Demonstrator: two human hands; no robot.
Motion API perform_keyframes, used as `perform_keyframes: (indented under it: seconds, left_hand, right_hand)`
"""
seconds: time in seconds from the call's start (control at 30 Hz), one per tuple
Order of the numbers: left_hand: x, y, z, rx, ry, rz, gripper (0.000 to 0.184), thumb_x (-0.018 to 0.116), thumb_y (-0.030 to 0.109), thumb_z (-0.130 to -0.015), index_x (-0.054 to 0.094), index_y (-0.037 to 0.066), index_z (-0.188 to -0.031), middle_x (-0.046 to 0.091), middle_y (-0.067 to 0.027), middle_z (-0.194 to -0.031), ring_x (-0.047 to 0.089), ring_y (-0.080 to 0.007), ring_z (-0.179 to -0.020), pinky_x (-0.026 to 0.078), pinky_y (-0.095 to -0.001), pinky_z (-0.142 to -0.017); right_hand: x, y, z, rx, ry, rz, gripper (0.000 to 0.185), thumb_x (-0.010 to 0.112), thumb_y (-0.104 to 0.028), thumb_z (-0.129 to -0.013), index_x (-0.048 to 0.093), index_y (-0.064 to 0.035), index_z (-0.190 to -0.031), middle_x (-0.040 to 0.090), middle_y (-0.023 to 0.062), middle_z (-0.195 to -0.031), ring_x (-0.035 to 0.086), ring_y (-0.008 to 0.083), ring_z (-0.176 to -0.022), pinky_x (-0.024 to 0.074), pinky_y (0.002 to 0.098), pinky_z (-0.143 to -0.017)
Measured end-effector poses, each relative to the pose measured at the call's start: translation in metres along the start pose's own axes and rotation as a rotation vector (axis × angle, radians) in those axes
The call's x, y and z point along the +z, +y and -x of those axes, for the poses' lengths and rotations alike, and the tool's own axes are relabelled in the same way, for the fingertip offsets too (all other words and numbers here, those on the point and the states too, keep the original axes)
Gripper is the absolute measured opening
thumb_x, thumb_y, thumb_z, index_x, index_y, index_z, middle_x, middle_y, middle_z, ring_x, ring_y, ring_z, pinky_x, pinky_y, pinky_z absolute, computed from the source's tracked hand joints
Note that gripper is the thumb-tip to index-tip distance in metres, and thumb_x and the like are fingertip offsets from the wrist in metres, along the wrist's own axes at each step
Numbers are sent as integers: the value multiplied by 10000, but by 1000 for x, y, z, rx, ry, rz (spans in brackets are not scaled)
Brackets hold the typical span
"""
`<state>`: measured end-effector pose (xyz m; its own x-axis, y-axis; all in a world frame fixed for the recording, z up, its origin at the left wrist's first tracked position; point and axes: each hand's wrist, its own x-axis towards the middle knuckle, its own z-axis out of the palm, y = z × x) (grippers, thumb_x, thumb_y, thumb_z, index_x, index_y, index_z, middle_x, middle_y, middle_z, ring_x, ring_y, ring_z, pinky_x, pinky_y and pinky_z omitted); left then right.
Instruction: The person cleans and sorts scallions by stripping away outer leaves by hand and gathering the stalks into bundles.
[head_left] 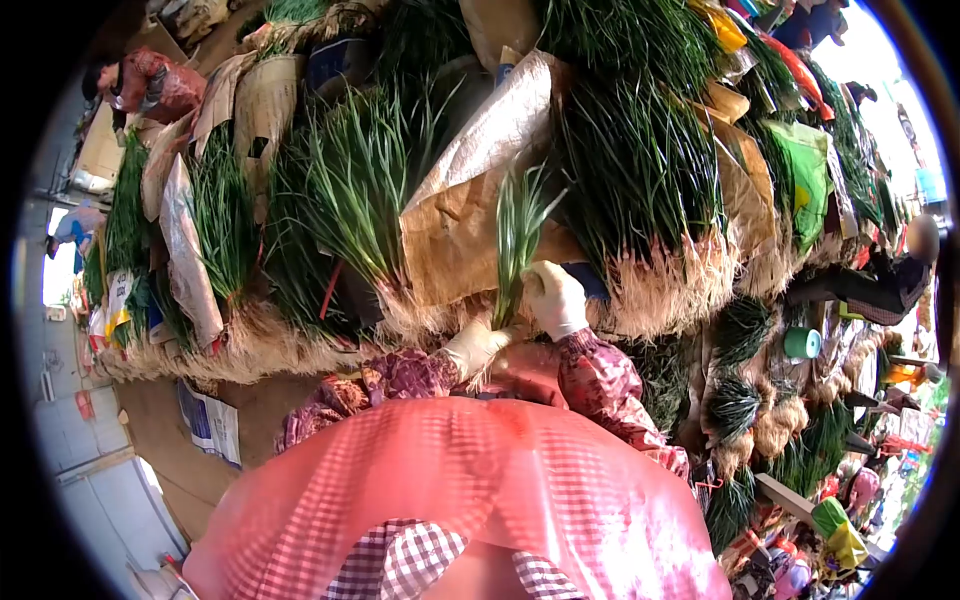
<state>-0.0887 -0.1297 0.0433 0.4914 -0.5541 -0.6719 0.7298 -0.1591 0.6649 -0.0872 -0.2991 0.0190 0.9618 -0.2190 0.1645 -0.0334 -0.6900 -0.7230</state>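
Note:
Both hands wear pale gloves and meet near the middle of the head view. My left hand (476, 346) is closed around the lower, rooted end of a small green-leaved bunch (518, 235). To its right, my right hand (555, 300) has its fingers curled beside the bunch's stems; whether it pinches a leaf is hidden. The bunch stands upright in front of a brown and silver sheet (470, 220). A larger bunch with pale roots (365, 190) leans to the left of the sheet, and dense dark green bunches (650, 180) stand to the right.
Rows of rooted bundles (260, 335) stretch across the view. A green sheet (805, 185) lies over plants at the right, with a teal container (802, 343) below. One person (155, 85) is at the upper left, another (885, 285) at the right. A printed bag (211, 425) lies on the floor.

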Motion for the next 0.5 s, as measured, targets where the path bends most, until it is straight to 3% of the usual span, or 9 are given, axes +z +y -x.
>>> perform_keyframes:
  seconds: [0.03,0.17,0.27,0.33,0.37,0.4,0.47,0.5]
  left_hand:
    - [-2,-6,0,43,5,46,178,633,65,-850,610,89,-1024,593,33,-778,512,-62,-564,413,-210,-465]
    - [-14,-37,-26,367,49,-167,199,617,22,-848,614,82,-1037,595,40,-768,506,-56,-590,428,-225,-526]
    - [-10,-45,-34,582,107,-285,201,642,80,-856,617,85,-1055,599,35,-763,505,-65,-539,421,-220,-477]
    - [-4,-28,-19,342,69,-176,204,646,152,-867,617,78,-1055,595,25,-715,497,-74,-491,405,-219,-431]
    - [1,-16,-6,220,46,-122,217,648,188,-872,617,74,-1055,593,20,-692,493,-79,-467,398,-219,-409]
    - [9,15,8,-70,26,-57,281,610,269,-900,607,77,-1104,613,-4,-686,459,-59,-435,356,-214,-368]
    - [-7,8,-4,-130,-419,550,310,538,290,-938,586,43,-1119,567,4,-604,469,-68,-437,359,-210,-380]
    - [-3,11,-3,-83,-495,670,305,499,270,-958,588,12,-1095,556,6,-587,456,-74,-422,360,-217,-381]
  right_hand:
    - [-1,0,2,69,-13,-40,186,618,-251,-848,619,-66,-859,635,149,-782,621,333,-698,496,392,-623]
    - [-10,-5,0,177,-51,-77,245,649,-290,-840,615,-49,-867,636,154,-760,622,320,-679,493,378,-618]
    - [-13,-7,0,227,-49,-112,264,662,-289,-847,609,-30,-864,635,143,-741,620,277,-654,487,347,-611]
    - [-11,-1,2,286,-27,-195,252,656,-260,-858,600,-15,-848,638,108,-716,621,241,-645,486,331,-604]
    - [-4,6,6,454,7,-683,235,647,-231,-867,590,-6,-832,619,42,-700,598,167,-615,467,298,-534]
    - [-22,-12,2,743,-70,-1065,169,619,-190,-882,591,-31,-831,579,-3,-704,554,102,-585,420,239,-460]
    - [-18,-14,5,883,87,-1408,108,597,-172,-891,591,-72,-850,561,1,-695,491,77,-511,369,201,-417]
    - [-18,-18,3,870,104,-1543,78,593,-155,-885,582,-87,-849,552,-1,-684,450,80,-458,353,194,-402]
